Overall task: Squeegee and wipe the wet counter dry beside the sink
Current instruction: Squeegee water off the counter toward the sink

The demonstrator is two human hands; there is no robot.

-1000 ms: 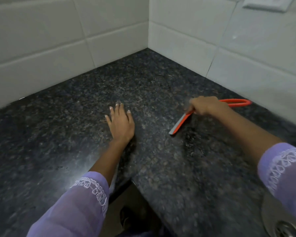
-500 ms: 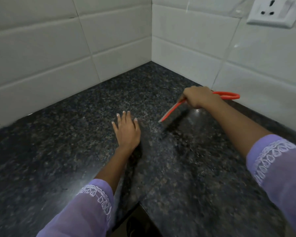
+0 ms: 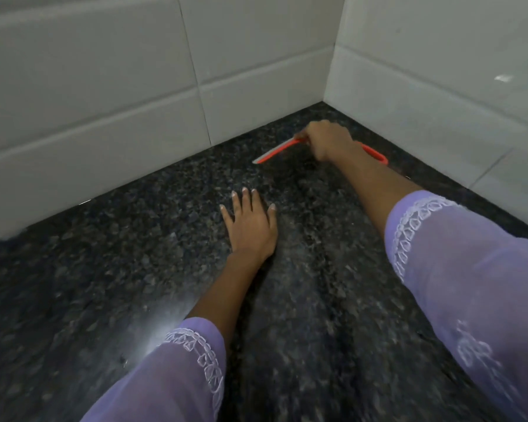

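The dark speckled granite counter (image 3: 110,269) fills the lower view and runs into a tiled corner. My right hand (image 3: 326,141) is far out near that corner, closed around an orange squeegee (image 3: 276,152). Its blade points left and down onto the stone, and the looped handle end sticks out behind my wrist. My left hand (image 3: 250,226) lies flat on the counter, palm down, fingers slightly spread, holding nothing. It rests nearer to me than the squeegee blade. Wet streaks show faintly on the stone between my arms.
White wall tiles (image 3: 104,86) rise behind the counter on the left and more tiles (image 3: 439,71) on the right, meeting in a corner. A bright light reflection (image 3: 162,333) glares on the counter beside my left sleeve.
My right hand has carried the squeegee away from me, deeper toward the wall corner. My left hand stays flat on the counter. The view has shifted, so the socket and sink are out of sight.
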